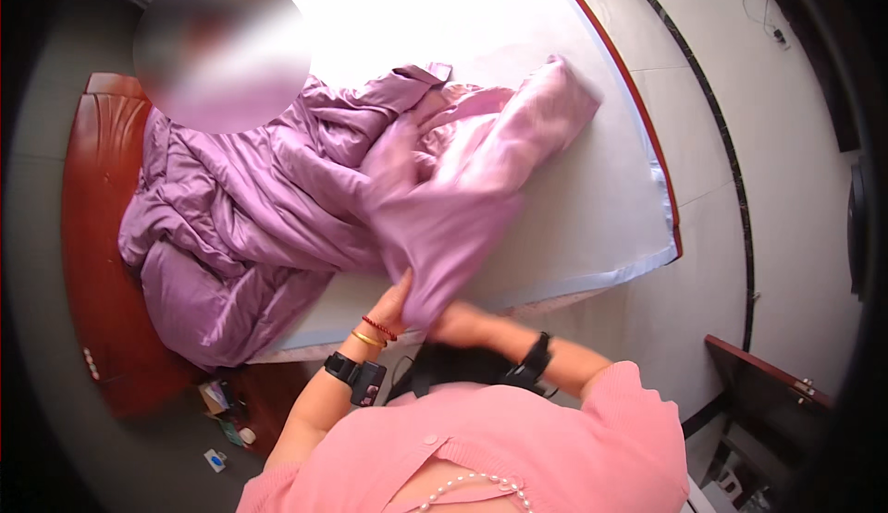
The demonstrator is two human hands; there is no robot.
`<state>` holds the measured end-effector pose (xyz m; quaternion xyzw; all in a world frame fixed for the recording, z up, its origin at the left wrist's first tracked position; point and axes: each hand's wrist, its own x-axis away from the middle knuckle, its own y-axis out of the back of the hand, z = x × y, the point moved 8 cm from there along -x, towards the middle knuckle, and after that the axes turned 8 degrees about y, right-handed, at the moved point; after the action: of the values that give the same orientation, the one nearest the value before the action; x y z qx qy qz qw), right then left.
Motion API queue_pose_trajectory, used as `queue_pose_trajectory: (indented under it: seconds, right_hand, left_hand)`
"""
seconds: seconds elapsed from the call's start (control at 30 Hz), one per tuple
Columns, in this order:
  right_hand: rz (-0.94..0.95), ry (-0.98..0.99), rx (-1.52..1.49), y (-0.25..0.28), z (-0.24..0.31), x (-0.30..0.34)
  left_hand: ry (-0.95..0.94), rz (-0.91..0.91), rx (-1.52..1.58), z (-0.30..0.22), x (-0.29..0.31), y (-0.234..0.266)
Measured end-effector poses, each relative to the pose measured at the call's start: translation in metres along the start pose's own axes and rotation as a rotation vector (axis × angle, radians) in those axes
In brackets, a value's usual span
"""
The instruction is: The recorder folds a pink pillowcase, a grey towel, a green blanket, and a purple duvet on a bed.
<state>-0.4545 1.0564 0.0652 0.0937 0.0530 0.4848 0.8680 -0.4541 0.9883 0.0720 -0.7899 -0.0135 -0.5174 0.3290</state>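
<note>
A shiny purple duvet lies heaped over the left part of the bed. One folded length reaches right across the mattress and looks smeared by motion. At the bed's near edge my left hand grips a gathered corner of this duvet, its fingers partly under the cloth. Close beside it on the right, my right hand is closed on the same bunched corner, slightly blurred. The cloth stretches away from both hands.
The white mattress has a pale blue edge and a red bed rim. A reddish-brown headboard stands at the left. Small items lie by the nightstand at lower left. An open dark panel juts out at lower right. A blurred round patch covers the upper left.
</note>
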Motion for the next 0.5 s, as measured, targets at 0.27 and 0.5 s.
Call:
queue_pose_trajectory:
  seconds: [0.27,0.5]
  right_hand:
    - [0.36,-0.079,-0.273,-0.008,0.076,0.018]
    - [-0.054,-0.286,-0.405,-0.018,-0.013,0.0]
  left_hand:
    - [-0.418,-0.289,-0.278,-0.024,0.175,0.126]
    - [-0.609,-0.346,-0.202,-0.01,0.31,0.122]
